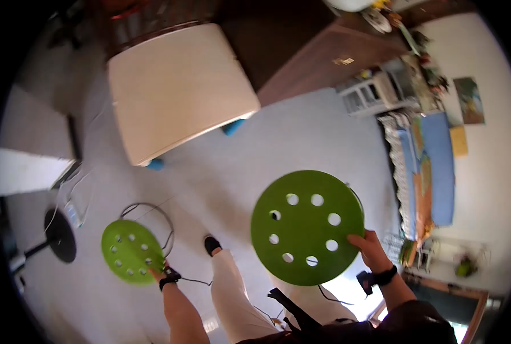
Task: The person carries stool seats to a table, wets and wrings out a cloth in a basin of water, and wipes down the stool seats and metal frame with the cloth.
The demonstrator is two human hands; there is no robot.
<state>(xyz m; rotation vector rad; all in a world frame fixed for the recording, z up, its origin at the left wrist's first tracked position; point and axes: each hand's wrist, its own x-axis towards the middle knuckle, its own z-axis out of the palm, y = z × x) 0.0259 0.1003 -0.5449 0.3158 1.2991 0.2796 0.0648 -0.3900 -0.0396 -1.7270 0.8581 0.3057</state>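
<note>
My right hand (pixel 372 252) grips the right rim of a large green round disc with a ring of holes (pixel 304 229), much like a stool seat; the thumb lies on top and the other fingers are hidden beneath. At lower left, my left hand (pixel 159 273) is closed at the edge of a similar green disc (pixel 130 252), which looks smaller and lower. A thin dark curved loop (pixel 172 221) shows behind that disc. Whatever is under both discs is mostly hidden. Dark bands with small devices and cords are on both wrists.
A chair with a pale seat (pixel 181 92) and blue leg caps stands ahead, beside a dark brown table (pixel 324 57). A black round base (pixel 60 235) and white cables (pixel 75 200) are on the left floor. A bed with blue covers (pixel 436 166) lies right.
</note>
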